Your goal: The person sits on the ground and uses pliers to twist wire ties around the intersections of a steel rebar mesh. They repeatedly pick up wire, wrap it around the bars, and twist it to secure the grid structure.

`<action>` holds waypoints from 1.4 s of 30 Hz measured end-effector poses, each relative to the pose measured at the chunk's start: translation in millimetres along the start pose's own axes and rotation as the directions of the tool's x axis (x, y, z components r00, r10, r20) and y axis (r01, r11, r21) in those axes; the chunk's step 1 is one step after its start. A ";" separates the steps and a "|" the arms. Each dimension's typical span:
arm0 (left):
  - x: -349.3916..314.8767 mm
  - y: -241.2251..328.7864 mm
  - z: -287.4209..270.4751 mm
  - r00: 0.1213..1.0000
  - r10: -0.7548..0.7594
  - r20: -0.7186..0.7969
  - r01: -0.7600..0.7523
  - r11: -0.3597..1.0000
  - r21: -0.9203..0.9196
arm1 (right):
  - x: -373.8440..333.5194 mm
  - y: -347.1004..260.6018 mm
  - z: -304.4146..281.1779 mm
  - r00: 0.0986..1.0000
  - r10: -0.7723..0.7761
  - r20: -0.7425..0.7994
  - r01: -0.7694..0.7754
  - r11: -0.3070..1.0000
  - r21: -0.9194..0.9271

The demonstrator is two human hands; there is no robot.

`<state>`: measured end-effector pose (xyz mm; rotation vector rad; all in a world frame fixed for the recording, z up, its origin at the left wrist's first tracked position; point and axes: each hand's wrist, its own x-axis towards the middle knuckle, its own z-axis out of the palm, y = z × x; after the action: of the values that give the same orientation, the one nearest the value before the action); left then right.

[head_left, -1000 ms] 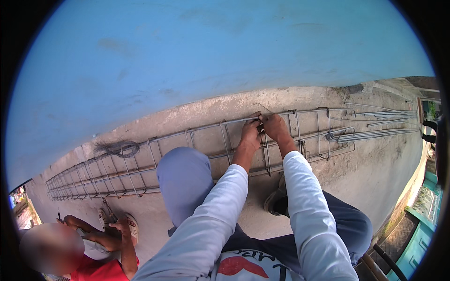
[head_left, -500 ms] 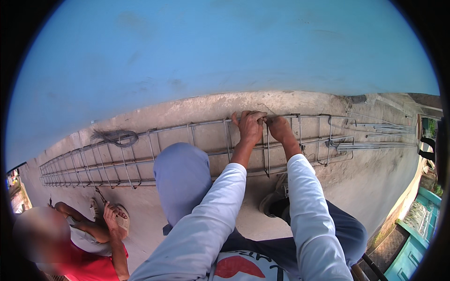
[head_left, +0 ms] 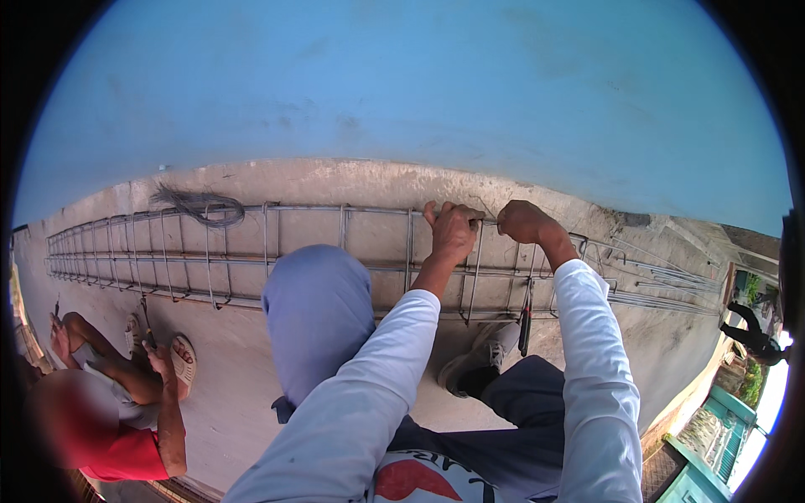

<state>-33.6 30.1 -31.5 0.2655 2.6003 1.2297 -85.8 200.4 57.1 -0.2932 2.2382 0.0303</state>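
Note:
A long reinforcing-steel cage (head_left: 377,268) of bars and rectangular stirrups lies along the floor in front of me. My left hand (head_left: 454,228) is closed around its far top bar, beside a stirrup (head_left: 475,272). Just right of it, my right hand (head_left: 528,225) is closed in a pinch on a thin tie wire (head_left: 486,207), which shows between the two hands; its held end is hidden by the fingers. Below my right hand, a tool with a red-and-black handle (head_left: 526,323) hangs at the cage's near side.
A bundle of tie wire (head_left: 214,211) rests on the cage's left part. Loose rods (head_left: 671,281) lie at the right, and a blue wall (head_left: 402,92) rises behind. At lower left a co-worker in red (head_left: 134,457) sits holding a tool (head_left: 146,318). Another person (head_left: 755,335) is far right.
My right hand has moved right, away from my left hand, and the thin wire now shows between them. My left hand keeps its grip on the cage. The view has shifted slightly.

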 end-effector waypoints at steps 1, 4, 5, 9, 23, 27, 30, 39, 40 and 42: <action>0.5 2.7 0.1 1.000 -0.018 -0.003 0.018 0.999 -0.042 | 2.0 4.5 -2.1 0.996 -0.071 -0.056 0.065 0.992 -0.106; -1.2 -7.3 -5.6 0.996 -0.080 -0.030 0.076 0.991 -0.111 | -7.9 -43.1 -32.7 0.991 0.061 -0.115 -0.063 0.998 -0.016; -0.9 -7.0 -5.1 0.996 -0.077 -0.044 0.071 0.990 -0.119 | -6.8 -43.9 -33.3 0.988 0.048 -0.148 -0.051 0.998 -0.023; -1.1 1.5 -12.8 0.997 -0.083 -0.005 0.081 0.982 -0.172 | 4.9 -44.2 -25.2 0.970 0.051 -0.240 -0.044 0.998 0.032; 0.4 11.6 -6.5 0.979 -0.159 -0.124 0.136 0.975 -0.176 | 33.1 -5.5 6.7 0.945 0.153 -0.288 -0.045 0.935 0.352; 0.6 8.9 -4.6 0.977 -0.178 -0.118 0.156 0.973 -0.173 | 18.0 -0.4 6.1 0.972 0.076 -0.221 -0.059 0.995 0.084; 1.4 11.3 -5.8 0.976 -0.189 -0.108 0.167 0.968 -0.186 | 9.0 -1.7 1.7 0.995 0.019 -0.096 -0.025 0.998 -0.060; 2.0 8.3 -7.9 0.991 -0.133 -0.035 0.126 0.980 -0.154 | -1.1 -17.3 -45.1 0.996 0.020 0.081 -0.036 0.979 0.201; 4.3 15.7 -6.2 0.994 -0.103 -0.023 0.099 0.984 -0.149 | 3.5 -3.9 -28.3 0.999 -0.018 -0.037 0.019 0.999 0.045; 0.4 11.0 -10.8 0.996 -0.090 -0.010 0.088 0.989 -0.115 | -10.0 -37.7 -34.6 0.983 -0.037 -0.178 -0.016 0.957 -0.290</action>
<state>-36.6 29.2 -16.4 0.1172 2.5136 1.3482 -97.9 161.6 89.7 -0.4836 2.4128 0.3422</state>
